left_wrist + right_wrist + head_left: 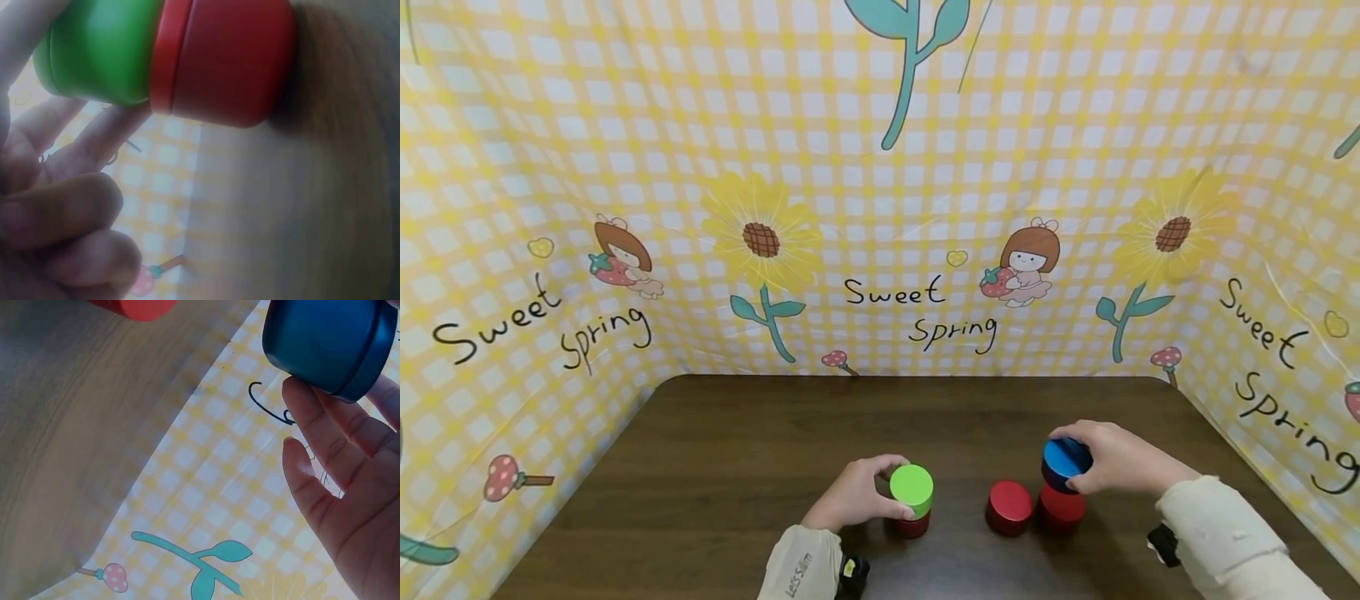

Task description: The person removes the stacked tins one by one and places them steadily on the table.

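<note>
My left hand (856,495) pinches a small round green tin (912,490) between thumb and fingers. The green tin sits on the lid of a red tin (231,62), and the left wrist view shows the two touching. Over on the right, my right hand (1117,460) grips a blue tin (1064,463) by its sides. In the head view the blue tin overlaps a red tin (1062,510) on the table; in the right wrist view, a gap separates the blue tin (325,347) from a red tin (140,307). Another red tin (1009,507) stands between the hands.
The tins stand on a dark wooden table (760,425). A yellow checked cloth (880,192) with printed flowers and lettering hangs behind it and along both sides. Dark straps with small devices show at both wrists, beside the pale sleeves (1232,529).
</note>
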The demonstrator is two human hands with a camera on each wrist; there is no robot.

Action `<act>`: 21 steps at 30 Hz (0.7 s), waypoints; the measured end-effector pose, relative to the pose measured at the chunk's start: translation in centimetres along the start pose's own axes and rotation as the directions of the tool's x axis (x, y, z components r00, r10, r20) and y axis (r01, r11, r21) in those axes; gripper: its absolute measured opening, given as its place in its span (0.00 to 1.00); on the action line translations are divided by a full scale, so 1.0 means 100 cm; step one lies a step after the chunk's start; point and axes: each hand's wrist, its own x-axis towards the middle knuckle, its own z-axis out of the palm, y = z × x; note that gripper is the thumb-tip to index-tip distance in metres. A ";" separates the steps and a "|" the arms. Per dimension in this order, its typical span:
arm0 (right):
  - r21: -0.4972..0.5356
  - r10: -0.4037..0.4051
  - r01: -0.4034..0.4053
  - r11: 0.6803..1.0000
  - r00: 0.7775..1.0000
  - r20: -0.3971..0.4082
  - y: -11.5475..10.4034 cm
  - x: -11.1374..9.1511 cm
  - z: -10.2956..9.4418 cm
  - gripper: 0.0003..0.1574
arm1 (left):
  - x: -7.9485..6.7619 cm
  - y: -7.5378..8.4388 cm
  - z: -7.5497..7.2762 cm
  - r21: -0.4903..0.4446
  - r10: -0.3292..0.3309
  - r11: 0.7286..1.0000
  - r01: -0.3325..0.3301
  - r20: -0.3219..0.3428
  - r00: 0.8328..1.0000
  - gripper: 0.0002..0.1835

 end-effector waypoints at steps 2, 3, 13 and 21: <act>-0.005 0.007 -0.007 1.000 1.000 -0.001 0.002 -0.002 -0.001 0.35 | 0.000 -0.001 0.000 0.000 0.000 1.000 0.000 0.002 1.000 0.28; -0.011 0.011 -0.011 1.000 1.000 -0.002 0.003 -0.003 -0.001 0.35 | 0.001 -0.001 0.000 0.001 0.000 1.000 0.000 0.001 1.000 0.29; -0.047 0.030 -0.031 0.998 0.999 -0.023 0.011 -0.013 -0.004 0.34 | -0.002 -0.001 -0.001 0.011 0.016 1.000 -0.016 -0.006 1.000 0.28; -0.024 0.058 -0.059 0.998 0.998 -0.021 0.019 -0.022 -0.005 0.35 | 0.000 0.001 -0.001 0.017 0.015 1.000 -0.015 0.000 1.000 0.28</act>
